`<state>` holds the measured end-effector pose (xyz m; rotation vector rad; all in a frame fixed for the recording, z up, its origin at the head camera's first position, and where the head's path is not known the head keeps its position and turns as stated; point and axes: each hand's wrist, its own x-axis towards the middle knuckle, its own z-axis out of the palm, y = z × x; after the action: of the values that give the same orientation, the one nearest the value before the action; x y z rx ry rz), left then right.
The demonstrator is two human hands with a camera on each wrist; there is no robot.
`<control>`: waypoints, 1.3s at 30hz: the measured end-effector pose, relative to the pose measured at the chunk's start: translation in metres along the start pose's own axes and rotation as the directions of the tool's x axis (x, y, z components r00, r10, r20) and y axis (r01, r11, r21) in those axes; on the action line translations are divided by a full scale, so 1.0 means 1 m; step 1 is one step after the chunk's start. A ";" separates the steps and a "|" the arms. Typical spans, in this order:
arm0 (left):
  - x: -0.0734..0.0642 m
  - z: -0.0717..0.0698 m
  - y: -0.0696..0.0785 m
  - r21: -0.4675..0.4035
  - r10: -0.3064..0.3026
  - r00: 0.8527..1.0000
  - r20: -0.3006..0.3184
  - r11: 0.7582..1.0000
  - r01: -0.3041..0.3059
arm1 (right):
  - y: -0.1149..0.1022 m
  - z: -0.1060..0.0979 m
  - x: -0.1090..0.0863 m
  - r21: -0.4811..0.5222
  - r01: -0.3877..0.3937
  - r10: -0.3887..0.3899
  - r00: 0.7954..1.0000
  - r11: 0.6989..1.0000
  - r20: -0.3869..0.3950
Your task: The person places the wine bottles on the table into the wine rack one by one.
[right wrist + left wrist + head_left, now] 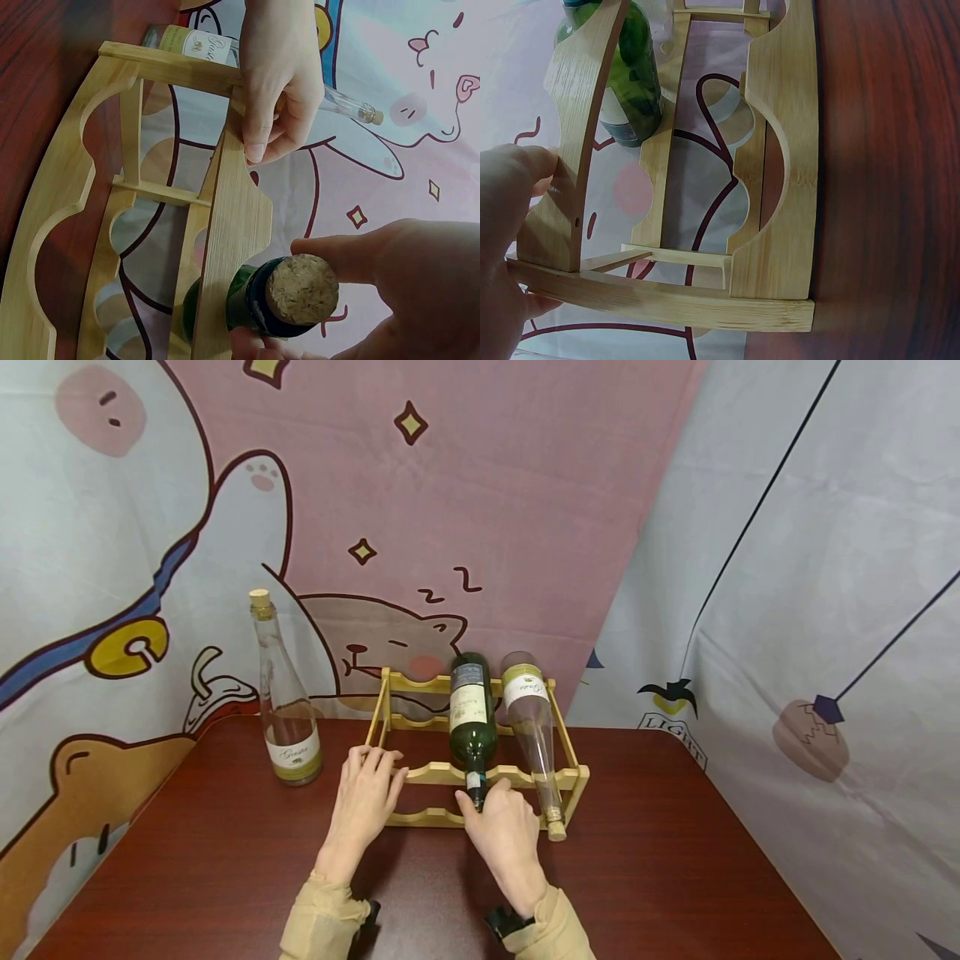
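Looks about two-thirds done: clear bottle [534,727] racked, right hand [504,839] pinching the green bottle's [472,714] corked neck in its slot, left hand [367,797] gripping the rack [573,772], third bottle [285,702] left standing on the counter [675,860].

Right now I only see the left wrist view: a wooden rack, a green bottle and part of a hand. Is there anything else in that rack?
Observer: Yes. A clear bottle lies in the rack, to the right of the green bottle.
Visitor: What is the other hand doing?
Observer: The right hand grips the green bottle's neck at the front rail; the right wrist view shows its cork in place.
Visitor: Anything beside the rack?
Observer: Another clear bottle with a cork stands upright on the table, left of the rack.
Visitor: And the hand I see?
Observer: The left hand holds the rack's left end.
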<state>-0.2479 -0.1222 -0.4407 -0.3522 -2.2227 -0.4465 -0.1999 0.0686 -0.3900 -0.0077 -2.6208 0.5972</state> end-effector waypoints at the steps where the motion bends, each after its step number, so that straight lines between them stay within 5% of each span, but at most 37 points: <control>1: 0.000 0.000 0.000 0.000 0.000 1.000 0.000 1.000 0.000 | 0.000 0.000 0.000 0.001 -0.001 0.001 1.000 1.000 0.004; 39: 0.000 0.001 -0.001 -0.007 0.007 1.000 -0.015 1.000 -0.007 | 0.005 0.002 0.003 0.136 -0.077 0.061 0.991 0.988 0.120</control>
<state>-0.2486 -0.1230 -0.4413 -0.3593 -2.2052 -0.4526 -0.2035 0.0729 -0.3921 -0.0215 -2.6920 0.8285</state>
